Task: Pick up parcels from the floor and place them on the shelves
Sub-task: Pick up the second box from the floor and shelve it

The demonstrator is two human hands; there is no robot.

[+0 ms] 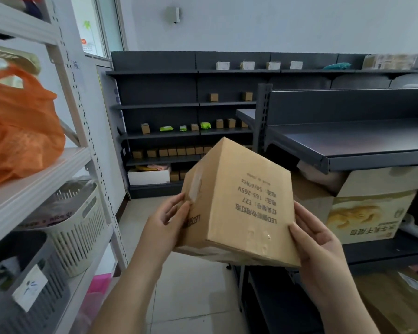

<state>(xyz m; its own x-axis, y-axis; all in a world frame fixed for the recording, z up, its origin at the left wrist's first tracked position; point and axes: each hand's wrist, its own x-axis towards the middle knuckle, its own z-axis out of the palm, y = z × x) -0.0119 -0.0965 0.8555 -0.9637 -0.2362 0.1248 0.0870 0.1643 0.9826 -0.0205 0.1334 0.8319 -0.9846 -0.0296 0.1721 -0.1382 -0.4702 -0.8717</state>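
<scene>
Between shelves, both hands' grip clasps box (239, 203).

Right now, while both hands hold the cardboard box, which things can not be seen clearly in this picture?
Head view only:
- Cardboard box: its underside is hidden by the box itself.
- Left hand and right hand: fingertips hidden behind the box.
- Small boxes on the far shelves: too small to read.
- Orange bag: cut by the left edge; contents hidden.
</scene>
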